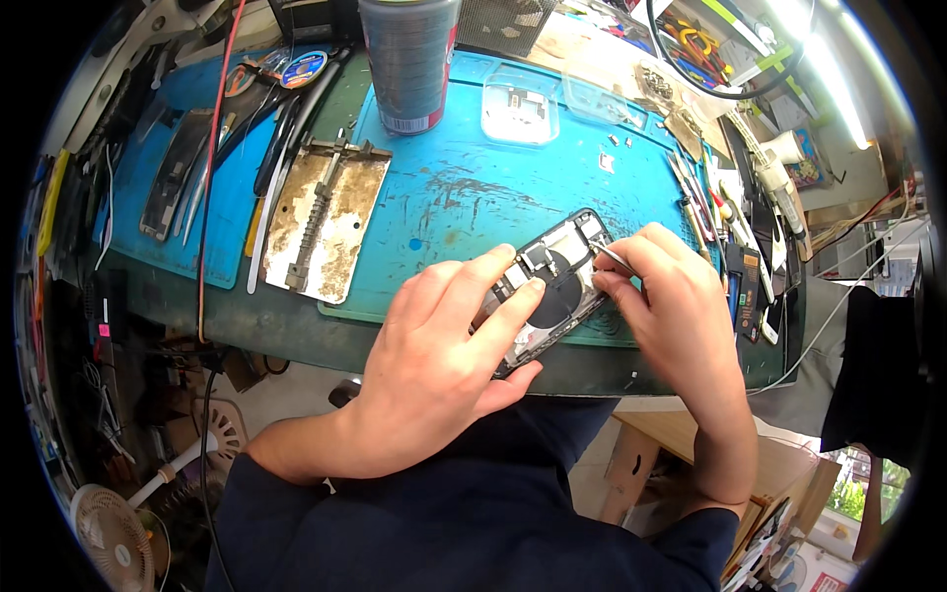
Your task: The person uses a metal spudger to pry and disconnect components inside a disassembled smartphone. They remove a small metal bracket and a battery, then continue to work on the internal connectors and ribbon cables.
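Head view. Just right of the frame's centre I see the opened black smartphone chassis [554,286], back cover off and inner parts exposed, lying slantwise on the blue silicone work mat [464,197]. My left hand [444,345] lies flat over its lower half, fingers spread and pressing, not curled round it, apparently to keep it from sliding. My right hand [671,296] has its fingertips pinched together on thin metal tweezers [614,259], whose tip meets the chassis's upper right corner; the hand's heel rests near the mat's edge, which I judge steadies fine work. At upper centre, a clear shallow plastic tray [520,111] holds a small pale component. A tall grey cylindrical can [408,61] stands left of it; its contents are hidden. A worn metal clamp jig [324,222] lies at centre left.
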Demonstrator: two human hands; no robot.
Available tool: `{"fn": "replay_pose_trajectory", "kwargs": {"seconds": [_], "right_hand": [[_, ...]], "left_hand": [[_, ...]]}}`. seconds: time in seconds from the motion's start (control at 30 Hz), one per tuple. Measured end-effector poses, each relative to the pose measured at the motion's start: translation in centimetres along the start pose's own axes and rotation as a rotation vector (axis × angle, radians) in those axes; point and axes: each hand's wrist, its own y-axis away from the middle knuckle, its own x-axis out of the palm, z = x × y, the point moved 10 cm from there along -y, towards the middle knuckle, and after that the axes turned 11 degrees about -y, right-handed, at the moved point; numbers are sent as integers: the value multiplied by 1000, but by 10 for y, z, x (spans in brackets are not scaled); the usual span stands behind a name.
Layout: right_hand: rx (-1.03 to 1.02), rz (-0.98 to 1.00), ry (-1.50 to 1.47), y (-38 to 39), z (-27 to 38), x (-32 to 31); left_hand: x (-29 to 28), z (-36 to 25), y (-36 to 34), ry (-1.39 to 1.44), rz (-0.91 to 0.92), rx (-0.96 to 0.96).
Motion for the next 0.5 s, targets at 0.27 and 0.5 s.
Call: {"fn": "replay_pose_trajectory", "kwargs": {"seconds": [0.27,0.5], "right_hand": [[-61,275,204,-18,10,10],[-87,335,-36,-24,-7,14]], "left_hand": [[1,1,2,7,-1,-13],[1,2,2,13,1,-15]]}}
